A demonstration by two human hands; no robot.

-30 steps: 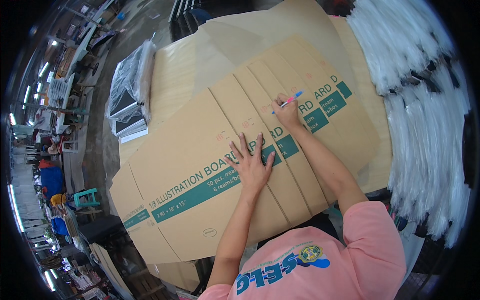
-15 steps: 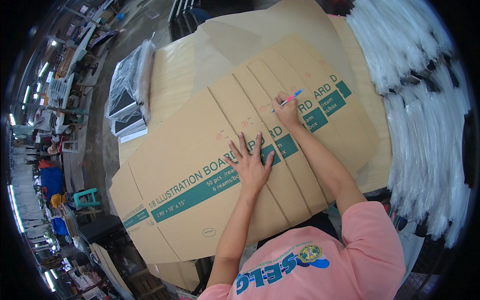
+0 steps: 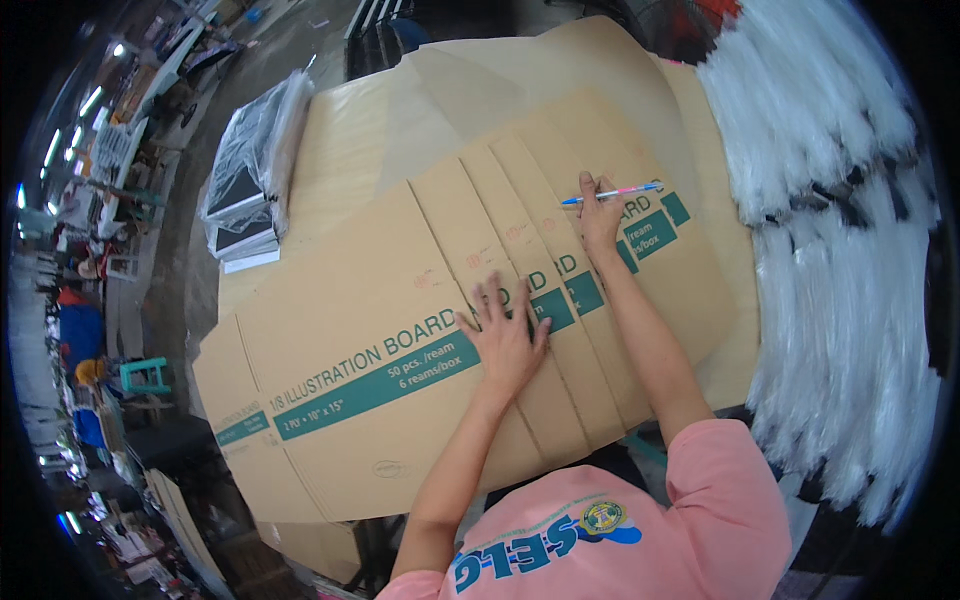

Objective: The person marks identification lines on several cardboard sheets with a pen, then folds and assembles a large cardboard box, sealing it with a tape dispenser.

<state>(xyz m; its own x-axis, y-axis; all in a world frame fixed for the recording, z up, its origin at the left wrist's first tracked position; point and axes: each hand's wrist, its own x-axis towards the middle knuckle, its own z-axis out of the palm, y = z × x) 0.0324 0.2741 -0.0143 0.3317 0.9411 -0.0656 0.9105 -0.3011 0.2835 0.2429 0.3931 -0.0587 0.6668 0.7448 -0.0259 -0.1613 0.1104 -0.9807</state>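
Pressing my left hand [image 3: 505, 335] open and flat on the flattened brown cardboard carton with green bands [image 3: 400, 330], I pinch a slim pink-and-blue pen [image 3: 612, 193] in my right hand [image 3: 598, 215]. Light, stiff, floppy at creases, I judge; best gripped by its edges.

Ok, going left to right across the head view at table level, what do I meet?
Plastic-wrapped stack of boards → flattened cardboard boxes → left hand pressed flat on the cardboard → right hand holding a pink-and-blue pen → heap of clear plastic bags.
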